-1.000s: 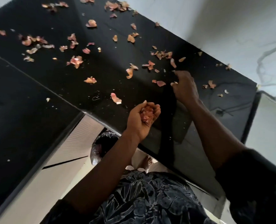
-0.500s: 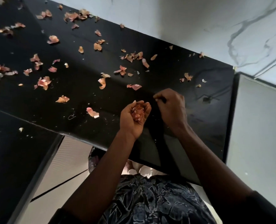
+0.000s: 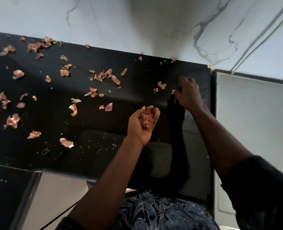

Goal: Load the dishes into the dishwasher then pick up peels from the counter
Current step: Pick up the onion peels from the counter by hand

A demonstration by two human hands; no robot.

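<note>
Pinkish-orange onion peels (image 3: pixel 73 109) lie scattered over the black counter (image 3: pixel 54 146), thickest at the left and middle. My left hand (image 3: pixel 141 125) is palm up above the counter, fingers curled round a heap of collected peels (image 3: pixel 146 119). My right hand (image 3: pixel 188 95) reaches to the far right part of the counter, its blurred fingertips at a small peel (image 3: pixel 173 91). Whether it pinches that peel is unclear. Two more peels (image 3: pixel 161 84) lie just left of it.
A white marble wall (image 3: pixel 137 22) runs behind the counter. A grey appliance top (image 3: pixel 253 122) adjoins the counter on the right. Light cabinet fronts (image 3: pixel 54 196) show below the front edge, and a second black surface (image 3: pixel 4 196) sits at the lower left.
My right hand left my left hand and moved right and away to the peels near the counter's far right corner. My left hand stayed cupped with its peels.
</note>
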